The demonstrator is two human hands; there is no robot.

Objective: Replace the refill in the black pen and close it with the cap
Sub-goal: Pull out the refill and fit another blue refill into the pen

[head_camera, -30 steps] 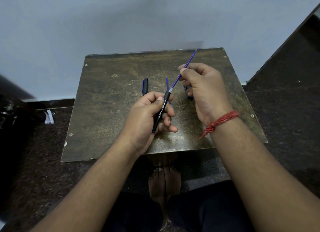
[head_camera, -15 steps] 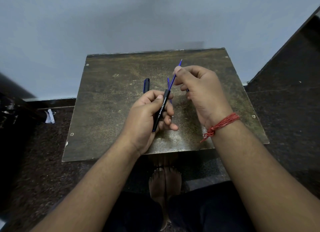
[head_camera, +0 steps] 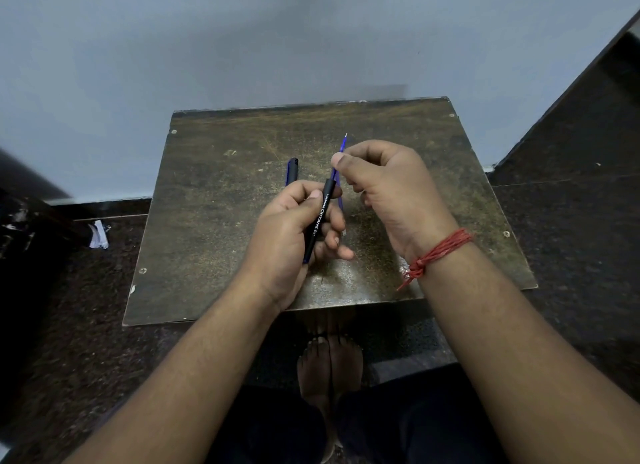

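My left hand (head_camera: 291, 235) grips the black pen barrel (head_camera: 318, 221), tilted with its open end pointing up and away. My right hand (head_camera: 384, 190) pinches a thin blue refill (head_camera: 343, 145) whose lower part sits inside the barrel's open end; its metal tip sticks out above my fingers. The black pen cap (head_camera: 292, 171) with a blue clip lies on the board just beyond my left hand. Another blue refill (head_camera: 340, 204) lies on the board behind the barrel, partly hidden by my fingers.
The work surface is a worn brown board (head_camera: 214, 221) on a dark speckled floor, set against a pale wall. A white scrap (head_camera: 98, 235) lies on the floor at the left. My bare feet (head_camera: 329, 363) rest below the board's near edge.
My right hand has pushed the blue refill steadily deeper into the barrel, moving down toward my left hand. Far less refill shows above my fingers now.
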